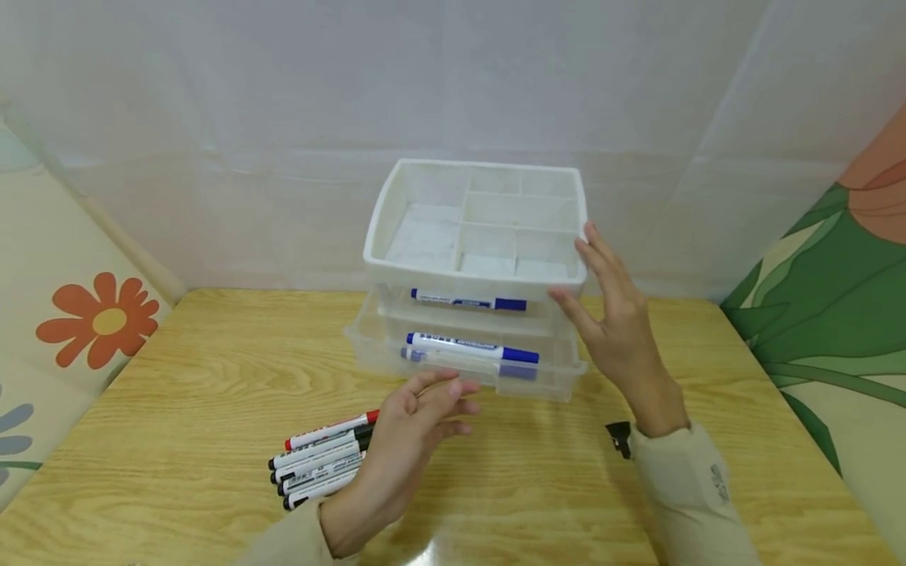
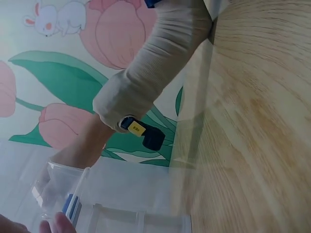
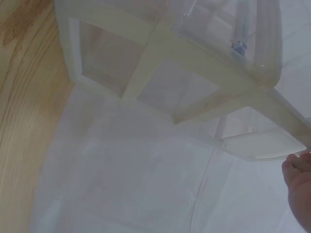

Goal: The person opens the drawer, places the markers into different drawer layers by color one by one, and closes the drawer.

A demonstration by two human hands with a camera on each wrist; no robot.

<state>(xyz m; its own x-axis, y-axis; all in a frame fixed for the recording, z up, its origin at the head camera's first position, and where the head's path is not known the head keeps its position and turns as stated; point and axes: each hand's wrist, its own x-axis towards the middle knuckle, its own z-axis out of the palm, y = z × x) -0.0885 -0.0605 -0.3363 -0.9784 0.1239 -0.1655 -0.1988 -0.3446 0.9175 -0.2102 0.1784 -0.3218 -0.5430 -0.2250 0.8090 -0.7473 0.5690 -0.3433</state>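
Hands, left [image 1: 418, 424] and right [image 1: 612, 314], open beside three stacked trays [image 1: 476, 275]; five markers [image 1: 322, 460] nearby.

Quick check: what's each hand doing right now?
Left hand: open, holding nothing, in front of the bottom drawer.
Right hand: open, fingers at the top tray.

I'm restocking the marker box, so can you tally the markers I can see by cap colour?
Blue-capped markers in the clear drawers: 3
Red-capped marker on the table: 1
Black-capped markers on the table, partly hidden by the left hand: 4 visible
Total: 8
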